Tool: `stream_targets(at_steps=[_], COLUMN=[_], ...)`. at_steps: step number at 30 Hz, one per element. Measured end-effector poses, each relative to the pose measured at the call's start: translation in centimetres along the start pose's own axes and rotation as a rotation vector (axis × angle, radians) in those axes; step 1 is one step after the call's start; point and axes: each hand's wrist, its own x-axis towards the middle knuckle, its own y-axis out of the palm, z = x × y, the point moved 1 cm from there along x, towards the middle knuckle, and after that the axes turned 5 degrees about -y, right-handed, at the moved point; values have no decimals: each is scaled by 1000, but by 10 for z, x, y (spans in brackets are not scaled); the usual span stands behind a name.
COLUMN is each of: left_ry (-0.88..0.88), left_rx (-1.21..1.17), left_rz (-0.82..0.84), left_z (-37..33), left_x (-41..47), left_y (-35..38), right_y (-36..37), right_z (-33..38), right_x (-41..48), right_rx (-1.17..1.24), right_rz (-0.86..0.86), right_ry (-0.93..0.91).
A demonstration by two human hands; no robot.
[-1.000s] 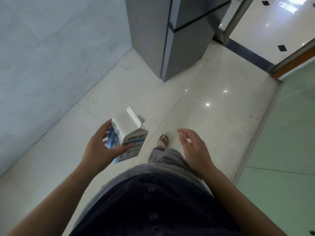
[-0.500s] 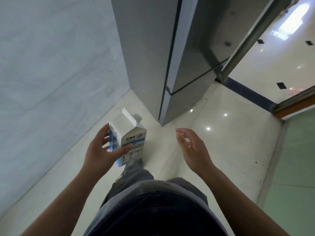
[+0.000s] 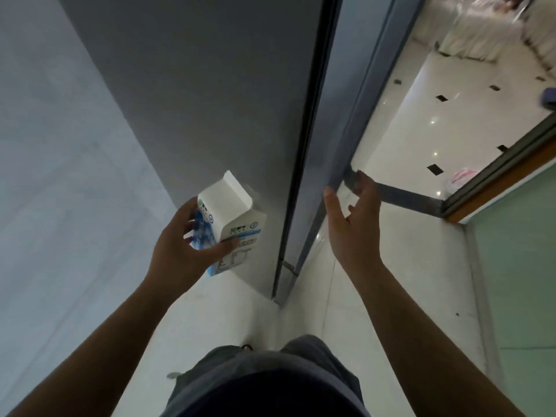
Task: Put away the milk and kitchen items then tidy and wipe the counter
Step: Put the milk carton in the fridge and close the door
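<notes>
A white and blue milk carton (image 3: 233,218) with a gable top is held upright in my left hand (image 3: 180,251), thumb across its front. It hangs in front of the grey side wall of a tall grey fridge (image 3: 210,100). My right hand (image 3: 353,227) is raised with fingers spread and nothing in it, its fingertips close to the right edge of the fridge door (image 3: 340,130). I cannot tell whether the fingers touch the door. The door looks shut.
A pale marble wall (image 3: 60,161) runs along the left. Glossy white floor tiles (image 3: 406,139) stretch ahead right, past a doorway with a dark threshold strip (image 3: 409,197). A green glass panel (image 3: 517,266) with a wooden frame stands at the right.
I have walked up to the fridge, which now fills the upper middle. Both hands rose; my right hand moved forward to the door edge. The carton stays in my left hand.
</notes>
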Motion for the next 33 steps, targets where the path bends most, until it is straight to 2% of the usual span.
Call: stream_targets(at_steps=[5,13,21,33], left_ry=[31,175,172,241], left_rx=[-43,-36,-65,-143], left_rz=[-4,86,50,81], left_z=[-14,-23,-28,-36], left_x=[34,48,51,49], left_y=[6,12,21,28], right_y=[14,19,20,16], right_z=[18,16,17,17], right_x=[26,28,25,19], right_rx=[86,27,55,71], right_rz=[-132,-175,-214,-306], right_ry=[-167,-182,-212,-265])
